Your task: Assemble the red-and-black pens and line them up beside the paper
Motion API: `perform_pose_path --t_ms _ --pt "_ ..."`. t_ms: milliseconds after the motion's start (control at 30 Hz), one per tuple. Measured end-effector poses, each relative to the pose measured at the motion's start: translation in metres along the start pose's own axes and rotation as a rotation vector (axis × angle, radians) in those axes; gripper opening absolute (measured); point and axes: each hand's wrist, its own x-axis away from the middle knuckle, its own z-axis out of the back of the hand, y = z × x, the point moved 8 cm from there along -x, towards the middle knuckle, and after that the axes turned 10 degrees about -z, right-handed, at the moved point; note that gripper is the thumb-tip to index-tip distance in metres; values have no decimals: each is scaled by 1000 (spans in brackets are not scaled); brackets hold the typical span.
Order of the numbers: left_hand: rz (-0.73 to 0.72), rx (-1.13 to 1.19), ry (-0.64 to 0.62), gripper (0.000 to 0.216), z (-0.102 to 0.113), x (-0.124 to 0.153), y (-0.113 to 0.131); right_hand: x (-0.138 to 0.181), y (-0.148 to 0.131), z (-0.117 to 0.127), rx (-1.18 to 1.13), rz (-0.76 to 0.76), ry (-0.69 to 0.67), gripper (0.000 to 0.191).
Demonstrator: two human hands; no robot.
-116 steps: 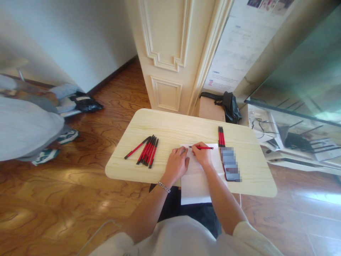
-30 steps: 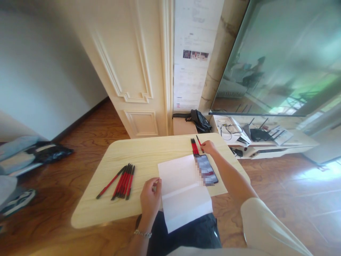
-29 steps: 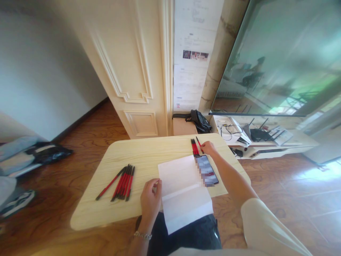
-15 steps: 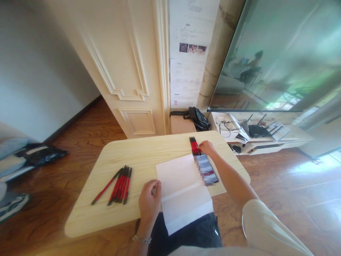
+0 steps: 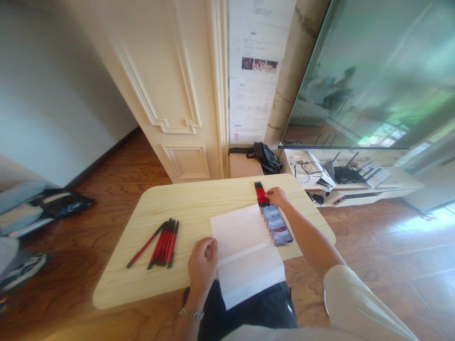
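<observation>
My right hand (image 5: 278, 195) reaches to the far right of the table, its fingers pinched on the rightmost pen of a row of several red-and-black pens (image 5: 260, 193). Just below that row lies a phone (image 5: 276, 223), its screen partly pixelated. A white sheet of paper (image 5: 241, 251) is beside the phone, creased and hanging over the table's near edge. My left hand (image 5: 202, 263) is closed at the paper's left edge, thumb and forefinger together on it. Further left, several more red-and-black pens (image 5: 164, 244) lie bunched, one slanting outward.
The pale wooden table (image 5: 149, 203) has rounded corners. Behind it stand a black bag (image 5: 267, 157) and a low white cabinet (image 5: 362, 196) with a router (image 5: 346, 174) and cables. A large dark screen (image 5: 362, 85) hangs above. Bags and a shoe (image 5: 30, 271) are at the left.
The view has shifted slightly, so the table and pens appear a little further right. My hands keep nearly the same places, at the pen row and the paper's edge.
</observation>
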Motion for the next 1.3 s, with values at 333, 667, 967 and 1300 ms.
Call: perform_pose_path --t_ms 333,667,967,1300 --pt "-9 40 4 20 1 2 -1 6 -3 7 -16 -13 22 21" --pt "50 -229 65 18 73 13 -19 96 -32 6 -432 174 89 49" --pt "332 -600 -107 27 118 16 -52 242 -56 -46 -594 204 -140 50" --pt "425 -647 -259 33 110 18 -40 252 -21 -47 -506 66 -200 54"
